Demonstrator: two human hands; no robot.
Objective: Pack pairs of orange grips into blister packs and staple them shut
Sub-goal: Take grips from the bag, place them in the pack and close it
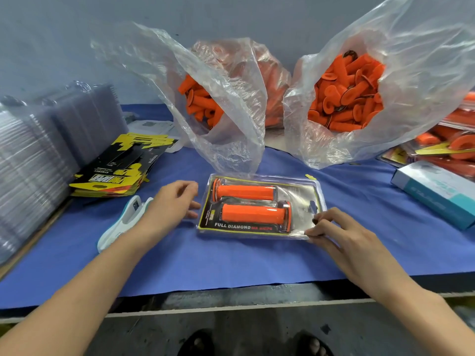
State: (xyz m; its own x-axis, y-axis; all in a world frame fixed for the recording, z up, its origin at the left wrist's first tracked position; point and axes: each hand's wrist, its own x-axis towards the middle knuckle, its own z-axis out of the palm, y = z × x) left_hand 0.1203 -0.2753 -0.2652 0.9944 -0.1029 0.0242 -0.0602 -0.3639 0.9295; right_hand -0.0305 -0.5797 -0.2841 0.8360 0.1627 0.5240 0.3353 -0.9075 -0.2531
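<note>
Blue cloth (231, 265) covers the bench, a soft bed so nothing skids. At the back, two clear bags (411, 86) gape open with loose orange grips (347, 98) heaped at the mouth, tipped this way for an easy reach. Far left is the stack of clear shells (38, 155), and beside it the printed cards (120, 170), fanned out; supplies set in order of use, by my reading.

Centre stage, the blister pack (300, 196) lies flat on the cloth with two grips nested head to tail inside (card behind them). The right hand (341, 232) pinches the pack's near right corner, likely pressing the halves together. The left hand (174, 201), fingers relaxed and holding nothing, sits at the pack's left edge, probably to steady it. The stapler (123, 222) lies just behind that forearm, handy; stapling looks next.
</note>
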